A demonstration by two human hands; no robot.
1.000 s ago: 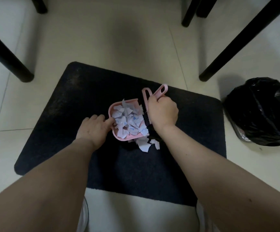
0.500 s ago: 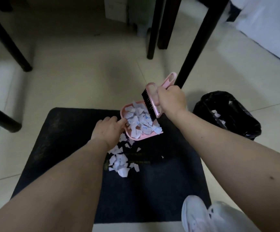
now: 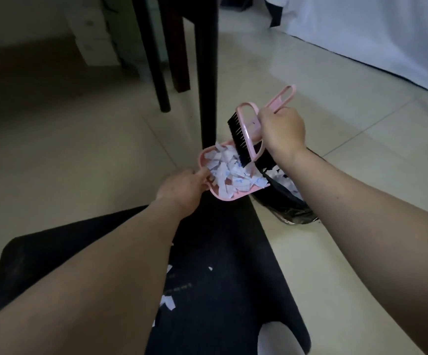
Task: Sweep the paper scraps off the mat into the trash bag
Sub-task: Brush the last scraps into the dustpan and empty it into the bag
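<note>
Head view, the only one I have. My left hand (image 3: 182,189) grips the pink dustpan (image 3: 229,197) by its near corner, fingers curled on the rim, and holds it up off the mat (image 3: 223,252) with its open lip at about three o'clock, right against the mouth of the trash bag (image 3: 284,208). I judge it is held so the load can slide straight into the bag rather than spill back. My right hand (image 3: 282,129) is clenched round the handle of the pink brush (image 3: 246,131), whose black bristles hang over the far end of the pan, seemingly to push the pile toward the lip.

The paper scraps (image 3: 230,172) in the pan are small, torn, white pieces with faint blue marks, heaped loosely and light enough to flutter. Some white scraps already show inside the bag, at four o'clock from the pan. A few leftover scraps (image 3: 168,302) lie on the dark mat at six o'clock, partly hidden by my left forearm, so another pass looks needed. Dark table legs (image 3: 207,73) stand at twelve o'clock, just behind the pan.
</note>
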